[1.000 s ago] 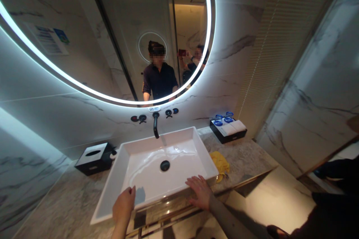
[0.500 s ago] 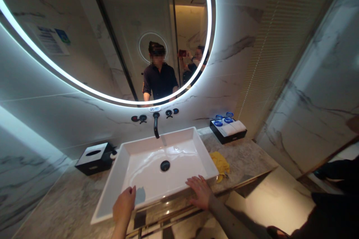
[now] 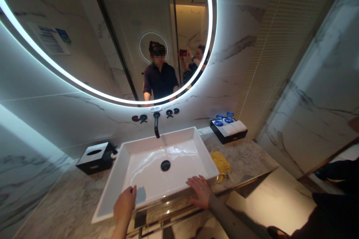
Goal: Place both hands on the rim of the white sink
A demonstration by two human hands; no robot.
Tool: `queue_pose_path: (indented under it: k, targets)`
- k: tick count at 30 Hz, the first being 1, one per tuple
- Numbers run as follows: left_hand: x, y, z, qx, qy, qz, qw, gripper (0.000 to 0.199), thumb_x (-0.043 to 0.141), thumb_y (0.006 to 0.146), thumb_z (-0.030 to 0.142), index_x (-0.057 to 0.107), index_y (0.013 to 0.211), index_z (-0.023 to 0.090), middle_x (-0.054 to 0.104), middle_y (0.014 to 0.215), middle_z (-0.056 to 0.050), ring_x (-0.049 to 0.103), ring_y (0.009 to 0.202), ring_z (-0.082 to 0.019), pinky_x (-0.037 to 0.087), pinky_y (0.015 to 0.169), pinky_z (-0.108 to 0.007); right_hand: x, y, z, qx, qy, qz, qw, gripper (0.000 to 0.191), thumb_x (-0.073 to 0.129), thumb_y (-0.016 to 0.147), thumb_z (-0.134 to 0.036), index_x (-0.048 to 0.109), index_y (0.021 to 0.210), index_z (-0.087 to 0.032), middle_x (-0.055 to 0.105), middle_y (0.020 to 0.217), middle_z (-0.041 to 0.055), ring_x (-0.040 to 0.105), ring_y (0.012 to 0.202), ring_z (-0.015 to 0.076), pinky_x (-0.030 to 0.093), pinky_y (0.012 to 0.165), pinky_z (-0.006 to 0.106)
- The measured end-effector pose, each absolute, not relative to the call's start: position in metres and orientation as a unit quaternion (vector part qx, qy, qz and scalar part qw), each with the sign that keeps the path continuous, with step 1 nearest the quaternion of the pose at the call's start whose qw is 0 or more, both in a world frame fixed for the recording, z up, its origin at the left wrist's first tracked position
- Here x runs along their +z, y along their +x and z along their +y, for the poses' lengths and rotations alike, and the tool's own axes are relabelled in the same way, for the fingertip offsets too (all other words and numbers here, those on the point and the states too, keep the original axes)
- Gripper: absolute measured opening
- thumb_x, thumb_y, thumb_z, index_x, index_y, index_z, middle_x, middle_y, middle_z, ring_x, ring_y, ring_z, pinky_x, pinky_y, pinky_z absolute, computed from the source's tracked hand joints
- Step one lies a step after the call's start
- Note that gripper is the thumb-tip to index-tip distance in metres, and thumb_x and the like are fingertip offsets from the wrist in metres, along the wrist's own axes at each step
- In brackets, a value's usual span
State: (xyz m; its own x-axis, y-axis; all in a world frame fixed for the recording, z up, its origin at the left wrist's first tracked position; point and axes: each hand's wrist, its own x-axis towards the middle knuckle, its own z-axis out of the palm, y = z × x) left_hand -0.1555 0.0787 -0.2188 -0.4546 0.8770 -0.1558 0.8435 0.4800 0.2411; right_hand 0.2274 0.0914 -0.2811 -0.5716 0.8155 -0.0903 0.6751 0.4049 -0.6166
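A white rectangular sink (image 3: 151, 147) stands on the stone counter, with a black drain (image 3: 165, 165) in its floor. At the sink's front left, my left hand (image 3: 125, 201) is closed, its fingers curled; anything inside them is hidden. My right hand (image 3: 200, 191) lies over the front rim at the right, fingers stretched out and holding nothing. A crumpled yellow cloth (image 3: 221, 163) lies on the counter against the sink's right side, close to that hand. From the wall a black faucet (image 3: 156, 125) reaches over the back of the basin.
Left of the sink stands a black tissue box (image 3: 94, 157). A black tray (image 3: 228, 134) at the right holds a white towel and several blue-topped items. Above is a lit round mirror (image 3: 117, 37) reflecting two people. A dark-clothed person (image 3: 336, 201) is partly visible at the right.
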Motion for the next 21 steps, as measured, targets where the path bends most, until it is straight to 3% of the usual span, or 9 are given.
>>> queue_pose_path:
  k: [21]
  targets:
    - [-0.2182, -0.1541, 0.0791, 0.073, 0.504, 0.85, 0.135, 0.05, 0.017, 0.089, 0.055, 0.055, 0.082, 0.024, 0.072, 0.097, -0.016, 0.066, 0.1, -0.035, 0.043, 0.075, -0.039, -0.2807, 0.2275, 0.0904, 0.311, -0.448, -0.829, 0.123, 0.082, 0.071, 0.08, -0.054, 0.042, 0.153, -0.029, 0.036, 0.162, 0.0052, 0.026, 0.153, 0.0292, 0.003, 0.129, 0.055]
